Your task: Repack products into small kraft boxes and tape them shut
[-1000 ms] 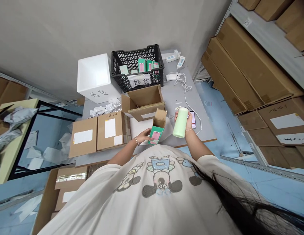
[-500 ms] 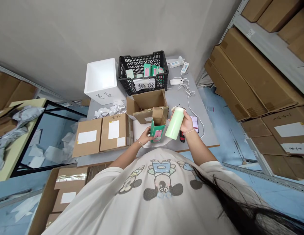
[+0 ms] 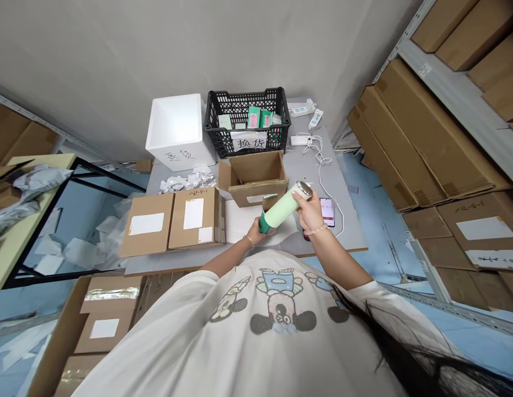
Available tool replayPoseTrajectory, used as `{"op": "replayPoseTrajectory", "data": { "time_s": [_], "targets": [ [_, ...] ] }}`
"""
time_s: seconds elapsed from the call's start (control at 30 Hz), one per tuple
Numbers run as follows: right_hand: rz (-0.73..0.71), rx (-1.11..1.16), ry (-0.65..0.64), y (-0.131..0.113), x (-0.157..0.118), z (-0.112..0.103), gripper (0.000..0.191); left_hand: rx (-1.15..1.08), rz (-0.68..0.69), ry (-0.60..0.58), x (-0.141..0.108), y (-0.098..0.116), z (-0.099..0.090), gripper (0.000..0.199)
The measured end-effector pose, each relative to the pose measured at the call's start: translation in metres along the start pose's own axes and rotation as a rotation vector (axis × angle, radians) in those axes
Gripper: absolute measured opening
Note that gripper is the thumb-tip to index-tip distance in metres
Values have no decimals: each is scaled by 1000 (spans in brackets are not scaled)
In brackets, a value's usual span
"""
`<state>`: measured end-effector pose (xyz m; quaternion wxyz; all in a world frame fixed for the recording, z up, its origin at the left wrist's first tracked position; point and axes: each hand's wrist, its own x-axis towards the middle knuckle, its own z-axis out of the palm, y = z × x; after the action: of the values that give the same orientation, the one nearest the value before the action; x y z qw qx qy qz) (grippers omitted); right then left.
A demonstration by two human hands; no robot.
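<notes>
My right hand (image 3: 309, 208) grips a pale green tumbler (image 3: 283, 208) near its silver-topped end. The tumbler is tilted, its lower end down to the left at a small green box (image 3: 263, 221). My left hand (image 3: 256, 230) is closed round that box, which stands partly hidden behind the tumbler. I cannot tell whether the tumbler's bottom is inside the box's opening or in front of it. Just beyond, an open cardboard carton (image 3: 258, 193) stands on the table (image 3: 343, 231). A phone (image 3: 326, 212) with a lit screen lies beside my right hand.
A black plastic crate (image 3: 248, 132) holds several green boxes at the back. Left of it stands a white foam box (image 3: 177, 135). Crumpled wrapping (image 3: 190, 181) and closed cardboard boxes (image 3: 194, 220) lie on the left. A power strip (image 3: 302, 140) with white cable sits at the right.
My right hand has turned the tumbler to a flatter slant and brought it left to the green box. The box has tipped and shifted slightly right in my left hand.
</notes>
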<state>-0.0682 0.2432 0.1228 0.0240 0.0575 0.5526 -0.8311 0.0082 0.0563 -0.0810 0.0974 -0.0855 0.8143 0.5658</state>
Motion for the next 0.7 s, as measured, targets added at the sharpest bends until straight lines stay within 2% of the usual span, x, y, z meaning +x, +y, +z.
{"op": "replayPoseTrajectory", "data": {
  "time_s": [0.17, 0.23, 0.3, 0.43, 0.5, 0.57, 0.7],
  "targets": [
    [-98, -103, 111, 34, 0, -7, 46, -18, -36, -75, 7, 2, 6, 90],
    [-149, -188, 108, 40, -3, -14, 47, -53, -48, -72, 7, 5, 6, 93],
    [-190, -322, 15, 40, -9, -18, 51, -89, -47, -67, 6, 7, 7, 94],
    [-255, -748, -368, 36, -24, -15, 59, -82, -19, -83, 4, 6, 9, 87],
    [-297, -976, -488, 40, -29, -11, 58, -51, 0, -66, 3, 3, 10, 87],
    [-308, -1161, -513, 50, -32, -9, 55, -38, 19, -53, 1, 0, 11, 89],
    [-196, -1375, -491, 75, -36, -10, 47, -72, 26, -62, -2, 0, 13, 90]
  ]
}}
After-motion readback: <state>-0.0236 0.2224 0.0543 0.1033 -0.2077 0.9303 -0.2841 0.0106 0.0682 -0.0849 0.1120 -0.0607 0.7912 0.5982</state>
